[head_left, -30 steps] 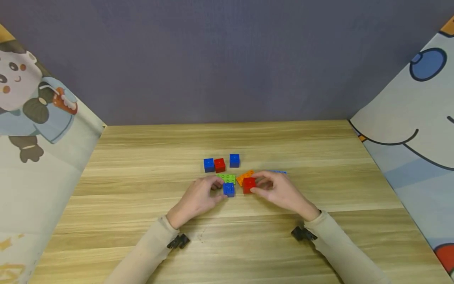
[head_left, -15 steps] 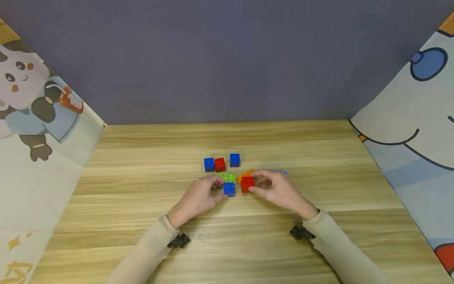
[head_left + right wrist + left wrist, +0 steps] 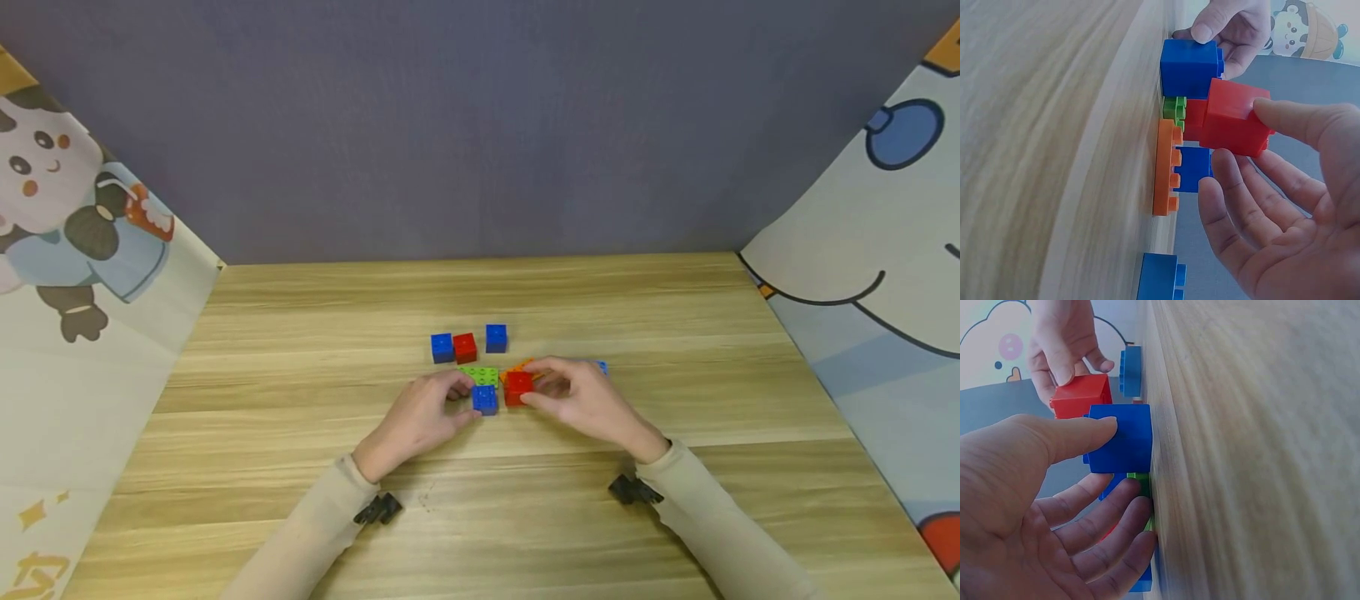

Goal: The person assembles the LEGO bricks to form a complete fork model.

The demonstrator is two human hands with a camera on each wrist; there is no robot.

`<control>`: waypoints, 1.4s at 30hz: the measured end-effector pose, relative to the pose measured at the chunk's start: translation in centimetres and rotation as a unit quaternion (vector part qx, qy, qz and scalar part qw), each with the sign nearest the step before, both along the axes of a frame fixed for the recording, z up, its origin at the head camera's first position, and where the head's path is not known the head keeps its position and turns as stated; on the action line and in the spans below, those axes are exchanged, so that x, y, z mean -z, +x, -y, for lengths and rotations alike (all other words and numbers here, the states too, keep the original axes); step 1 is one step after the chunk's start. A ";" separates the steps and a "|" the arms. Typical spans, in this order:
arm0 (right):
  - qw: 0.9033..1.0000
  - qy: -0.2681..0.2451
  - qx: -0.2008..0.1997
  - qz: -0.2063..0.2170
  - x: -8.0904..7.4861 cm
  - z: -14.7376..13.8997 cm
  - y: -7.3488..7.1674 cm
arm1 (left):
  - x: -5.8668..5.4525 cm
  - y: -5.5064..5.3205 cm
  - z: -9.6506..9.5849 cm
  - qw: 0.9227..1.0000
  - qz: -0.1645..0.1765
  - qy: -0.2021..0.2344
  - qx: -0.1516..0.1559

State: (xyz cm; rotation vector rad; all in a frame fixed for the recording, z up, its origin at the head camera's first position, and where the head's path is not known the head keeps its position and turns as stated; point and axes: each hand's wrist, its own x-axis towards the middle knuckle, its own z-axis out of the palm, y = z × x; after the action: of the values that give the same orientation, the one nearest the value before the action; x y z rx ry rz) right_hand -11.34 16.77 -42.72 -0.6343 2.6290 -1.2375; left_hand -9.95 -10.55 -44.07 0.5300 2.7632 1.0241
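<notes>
My left hand (image 3: 422, 419) holds a blue building block (image 3: 484, 401) on the wooden table, the thumb (image 3: 1094, 432) pressed to its near face and the fingertips at its far side. Just to the right, my right hand (image 3: 592, 407) pinches a red building block (image 3: 518, 389) between thumb and fingers. In the right wrist view this red block (image 3: 1232, 115) is raised off the tabletop, slightly tilted, and apart from the table-level orange brick (image 3: 1164, 169). A small gap separates the red and blue blocks in the head view.
Behind the hands lie a flat green brick (image 3: 483, 376) and the orange brick (image 3: 517, 367), partly covered. Farther back stand a blue block (image 3: 442, 349), a red block (image 3: 465, 348) beside it, and another blue block (image 3: 496, 339). A lighter blue brick (image 3: 602, 367) shows past the right hand.
My right hand has moved a little to the left with the red block, closer to the blue one. The left hand and its blue block stay in place.
</notes>
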 end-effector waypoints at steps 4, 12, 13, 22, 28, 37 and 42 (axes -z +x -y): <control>1.000 -0.001 0.000 -0.003 -0.1 0.2 0.0 | 0.0 0.0 0.0 1.000 -0.001 0.000 0.000; 1.000 0.001 0.004 -0.003 -0.1 0.6 -0.1 | 0.2 -0.2 -0.1 1.000 -0.005 -0.007 0.001; 1.000 0.002 0.004 -0.003 -0.1 0.7 -0.1 | 0.2 -0.2 -0.1 1.000 -0.005 -0.007 0.000; 1.000 -0.009 0.005 -0.004 0.0 0.9 -0.1 | 0.2 -0.2 -0.2 1.000 0.000 -0.004 0.001; 1.000 -0.012 0.005 -0.008 0.0 1.0 0.0 | 0.2 -0.2 -0.2 1.000 0.000 0.001 0.003; 1.000 -0.015 0.011 -0.016 -0.2 1.3 0.0 | 0.3 -0.2 -0.3 1.000 0.001 0.003 0.002; 0.999 -0.027 0.014 -0.027 -0.2 1.5 0.0 | 0.2 -0.2 -0.3 1.000 0.001 0.006 0.001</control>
State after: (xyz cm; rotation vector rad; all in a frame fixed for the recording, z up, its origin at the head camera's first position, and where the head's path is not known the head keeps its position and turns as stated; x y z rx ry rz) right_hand -11.32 15.23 -42.56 -0.6498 2.6661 -1.3204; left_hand -10.15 -10.26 -44.28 0.5324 2.7565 1.0408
